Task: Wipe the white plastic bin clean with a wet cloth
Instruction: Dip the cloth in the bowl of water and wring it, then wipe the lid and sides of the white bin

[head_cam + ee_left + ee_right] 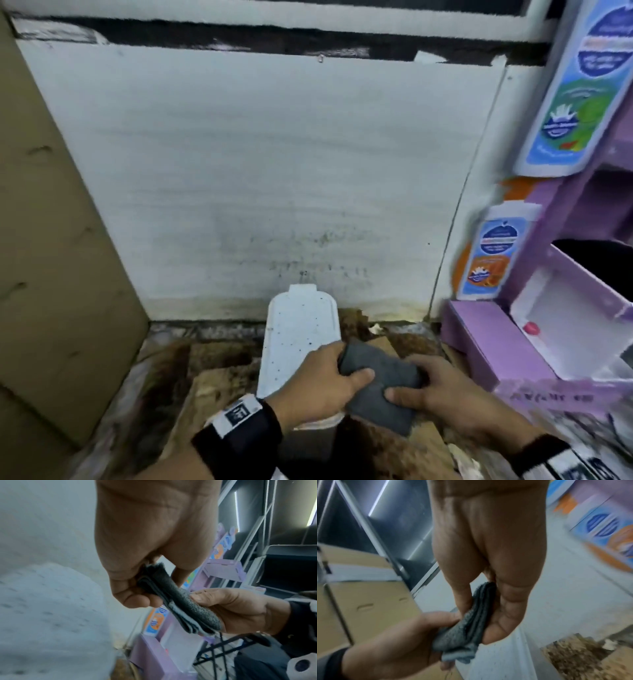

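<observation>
The white plastic bin (297,334), speckled with dark spots, lies on the floor against the wall. Just in front of it, both hands hold a folded grey cloth (378,385) above its near end. My left hand (327,375) grips the cloth's left end, thumb on top. My right hand (433,389) pinches the right end with the thumb across it. The left wrist view shows the cloth (180,601) between the left fingers (135,600) and the right hand (240,609). In the right wrist view, the cloth (467,627) hangs over the bin (503,662).
A tall cardboard box (51,240) stands at the left. A purple display stand (496,346) with bottle-shaped signs (491,255) crowds the right. A stained white wall panel (257,171) is straight ahead. Brown debris and cardboard scraps (222,383) cover the floor around the bin.
</observation>
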